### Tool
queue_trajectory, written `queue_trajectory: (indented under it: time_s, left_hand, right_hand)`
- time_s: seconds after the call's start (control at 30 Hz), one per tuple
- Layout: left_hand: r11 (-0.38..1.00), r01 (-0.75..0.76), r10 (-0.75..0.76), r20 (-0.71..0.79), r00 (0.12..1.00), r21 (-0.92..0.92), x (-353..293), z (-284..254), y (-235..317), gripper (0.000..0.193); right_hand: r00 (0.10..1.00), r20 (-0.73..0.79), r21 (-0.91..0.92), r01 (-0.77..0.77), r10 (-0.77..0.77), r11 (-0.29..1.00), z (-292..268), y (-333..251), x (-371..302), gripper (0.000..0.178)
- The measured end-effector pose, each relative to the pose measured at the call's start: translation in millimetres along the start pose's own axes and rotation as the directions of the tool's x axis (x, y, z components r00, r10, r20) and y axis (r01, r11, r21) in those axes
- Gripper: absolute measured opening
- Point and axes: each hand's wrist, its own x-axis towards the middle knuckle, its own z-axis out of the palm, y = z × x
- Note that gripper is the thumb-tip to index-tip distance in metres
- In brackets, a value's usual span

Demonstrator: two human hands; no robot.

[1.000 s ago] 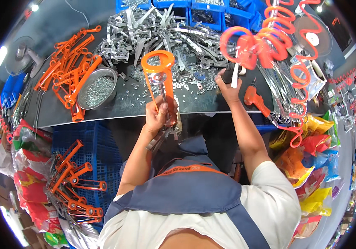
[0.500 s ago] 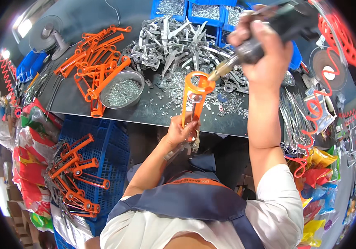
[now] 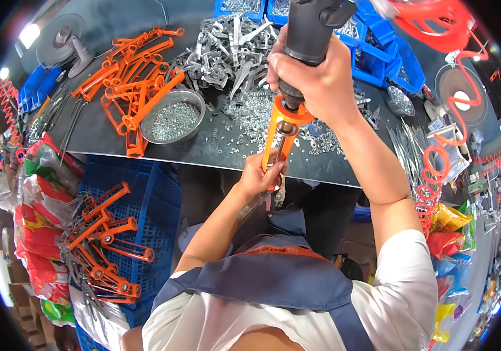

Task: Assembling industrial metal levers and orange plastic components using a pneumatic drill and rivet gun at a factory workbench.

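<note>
My left hand (image 3: 257,174) is closed around the lower end of an orange caulking gun frame (image 3: 271,138), held upright just past the table's front edge. A metal rod runs inside the frame. My right hand (image 3: 320,79) grips a black power screwdriver (image 3: 309,36), which points down. Its nose sits in the ring at the frame's upper end, and the bit's tip is hidden inside. Behind the frame, small metal nuts and fittings (image 3: 256,117) lie scattered on the dark table (image 3: 221,153).
Grey metal levers (image 3: 227,55) are heaped at the back. Orange frames (image 3: 139,82) pile up left of a steel bowl (image 3: 199,126) of small parts. Blue bins (image 3: 373,58) stand at the back right. A red coiled hose (image 3: 437,155) hangs on the right. More frames rest on a blue crate (image 3: 157,216).
My right hand has moved left and turned the screwdriver upright, its nose now down in the frame's ring. My left hand still holds the frame, shifted slightly right.
</note>
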Motion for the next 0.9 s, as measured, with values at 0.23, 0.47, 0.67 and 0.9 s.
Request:
queue_trajectory:
  time_s: [0.23, 0.47, 0.67, 0.9]
  left_hand:
    - [1.000, -0.023, 0.023, -0.054, 0.998, 0.006, 4, 4, -4, 0.011]
    - [0.928, 0.198, -0.147, 0.179, 0.973, -0.314, 10, -5, 5, 0.032]
    - [0.880, 0.317, -0.109, 0.499, 0.860, -0.354, 30, -21, 8, 0.039]
    - [0.967, 0.121, -0.117, 0.030, 0.993, -0.223, 7, 4, 0, 0.025]
  right_hand:
    - [0.918, -0.384, 0.231, 0.200, -0.100, 0.952, -40, -8, 7, 0.016]
    - [0.668, -0.451, -0.515, -0.737, 0.592, 0.438, -164, 124, -105, 0.029]
    - [0.710, -0.625, -0.780, -0.584, 0.324, -0.226, -174, 147, -178, 0.063]
    - [0.982, -0.186, -0.312, -0.028, -0.032, 0.950, 20, 91, -245, 0.017]
